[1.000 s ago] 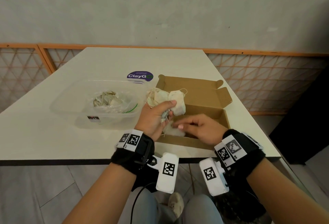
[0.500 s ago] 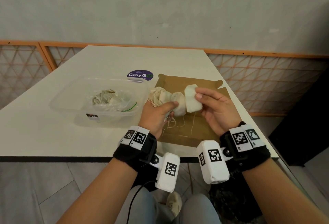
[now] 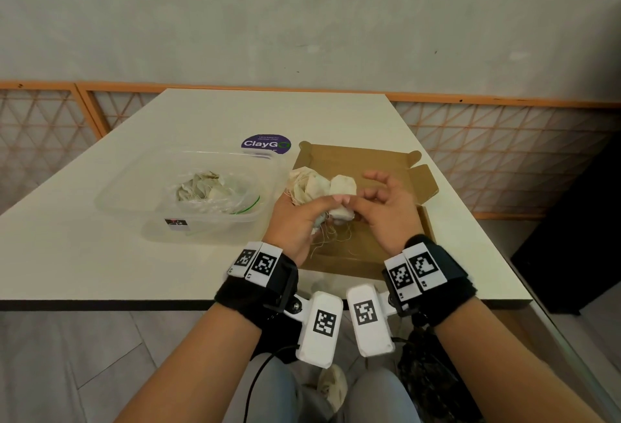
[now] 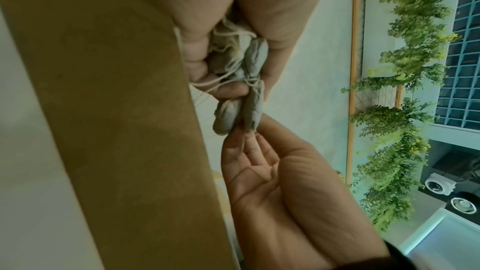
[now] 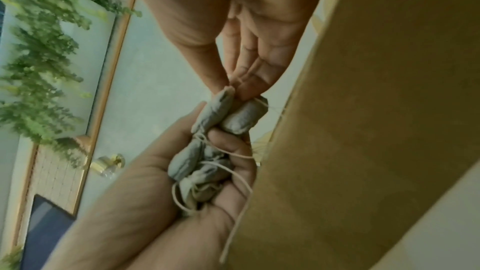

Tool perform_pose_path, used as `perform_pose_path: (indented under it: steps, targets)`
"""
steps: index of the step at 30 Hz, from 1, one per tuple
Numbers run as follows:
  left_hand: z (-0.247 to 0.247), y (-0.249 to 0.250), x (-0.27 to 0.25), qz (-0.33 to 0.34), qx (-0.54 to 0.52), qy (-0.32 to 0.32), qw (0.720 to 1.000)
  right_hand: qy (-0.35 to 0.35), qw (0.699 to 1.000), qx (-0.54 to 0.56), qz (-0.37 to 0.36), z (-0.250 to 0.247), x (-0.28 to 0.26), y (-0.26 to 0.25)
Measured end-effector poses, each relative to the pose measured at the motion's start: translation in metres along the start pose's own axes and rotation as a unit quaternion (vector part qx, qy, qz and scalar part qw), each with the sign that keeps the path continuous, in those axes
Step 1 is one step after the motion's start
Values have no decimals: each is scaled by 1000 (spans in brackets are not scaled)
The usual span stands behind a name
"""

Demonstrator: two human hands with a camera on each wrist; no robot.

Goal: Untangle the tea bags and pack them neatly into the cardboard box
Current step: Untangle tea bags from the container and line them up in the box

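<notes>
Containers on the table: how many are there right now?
2. A clear plastic tub on the left, holding a bag of crumpled tea bags, and the open cardboard box to its right, beneath both hands. The hands cover part of the box floor.

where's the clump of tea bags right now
In the head view the clump is in the left hand, held above the open box, right of the plastic tub.

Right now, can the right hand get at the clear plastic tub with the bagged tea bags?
Probably not directly: the right hand pinches a tea bag in the bundle, and the left hand sits between it and the plastic tub.
</notes>
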State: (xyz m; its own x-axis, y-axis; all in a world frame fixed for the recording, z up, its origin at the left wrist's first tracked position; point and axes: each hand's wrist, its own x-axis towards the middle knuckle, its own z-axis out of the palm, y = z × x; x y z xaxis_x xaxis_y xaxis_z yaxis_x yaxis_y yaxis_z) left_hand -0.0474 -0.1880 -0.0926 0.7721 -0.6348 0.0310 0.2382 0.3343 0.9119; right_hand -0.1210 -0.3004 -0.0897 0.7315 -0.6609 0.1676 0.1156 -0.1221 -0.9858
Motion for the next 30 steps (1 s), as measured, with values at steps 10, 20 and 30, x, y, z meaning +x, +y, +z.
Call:
perform_pose_path:
  steps: [10, 20, 30]
  targets:
    - [-5, 0, 0, -19, -19, -7, 1000, 98, 977, 149, 118, -13, 6, 12]
    - [0, -4, 3, 9, 7, 48, 999, 117, 981, 144, 57, -11, 3, 8]
    - [-1, -6, 3, 43, 6, 43, 998, -50, 991, 113, 50, -3, -11, -2]
